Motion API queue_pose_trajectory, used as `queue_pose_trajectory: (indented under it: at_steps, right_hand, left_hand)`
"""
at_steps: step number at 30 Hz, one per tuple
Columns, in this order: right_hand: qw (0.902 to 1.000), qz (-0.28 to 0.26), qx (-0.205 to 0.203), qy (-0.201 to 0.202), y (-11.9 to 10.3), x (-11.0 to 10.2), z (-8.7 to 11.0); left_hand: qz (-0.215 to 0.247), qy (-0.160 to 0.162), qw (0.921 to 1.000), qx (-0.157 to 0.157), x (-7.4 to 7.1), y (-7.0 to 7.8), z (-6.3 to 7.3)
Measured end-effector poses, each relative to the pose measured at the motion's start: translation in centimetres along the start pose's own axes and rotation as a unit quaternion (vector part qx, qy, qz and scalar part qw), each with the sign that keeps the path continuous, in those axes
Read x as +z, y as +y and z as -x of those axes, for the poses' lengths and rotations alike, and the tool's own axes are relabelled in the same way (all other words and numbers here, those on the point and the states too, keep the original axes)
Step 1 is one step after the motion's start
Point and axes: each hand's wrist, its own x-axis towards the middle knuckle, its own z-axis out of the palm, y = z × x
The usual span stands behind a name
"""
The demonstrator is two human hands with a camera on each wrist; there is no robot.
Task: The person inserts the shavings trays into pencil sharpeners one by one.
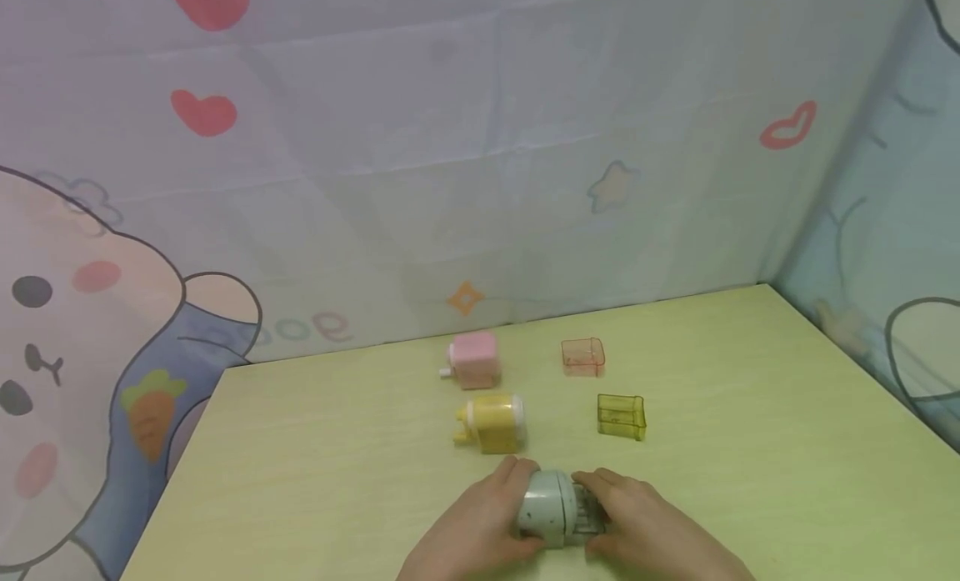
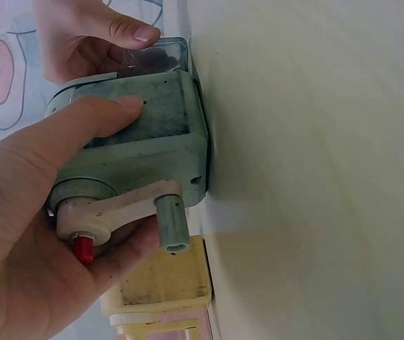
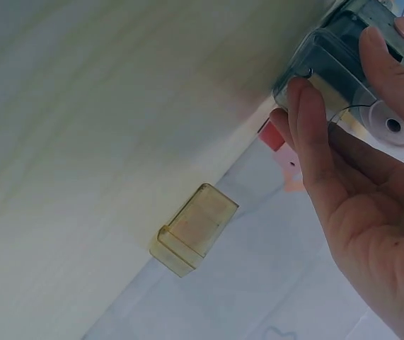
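A grey-green crank pencil sharpener (image 1: 545, 508) stands near the front of the table, between both hands. My left hand (image 1: 491, 518) grips its body, with the thumb on one side and fingers round the other. In the left wrist view its crank handle (image 2: 134, 205) and a red tip (image 2: 83, 249) show beside the palm. My right hand (image 1: 637, 518) pinches the clear shavings drawer (image 1: 587, 514) at the other end between thumb and fingers. The drawer (image 3: 329, 67) appears at least partly in the body; how far in is hard to tell.
Beyond the hands lie a yellow sharpener (image 1: 497, 423) and a pink sharpener (image 1: 475, 358), cranks facing left. To their right are a clear yellow drawer (image 1: 621, 416) and a clear pink drawer (image 1: 582, 358). A printed cloth (image 1: 450, 147) hangs behind the table (image 1: 315, 448).
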Motion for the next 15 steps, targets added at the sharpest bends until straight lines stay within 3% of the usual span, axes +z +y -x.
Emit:
queue_pose_trajectory:
  at_steps: [15]
  right_hand:
    - [0.9999, 0.005, -0.013, 0.002, -0.16, -0.15, -0.18]
  left_hand:
    - [0.014, 0.004, 0.9999, 0.002, 0.2, -0.19, 0.05]
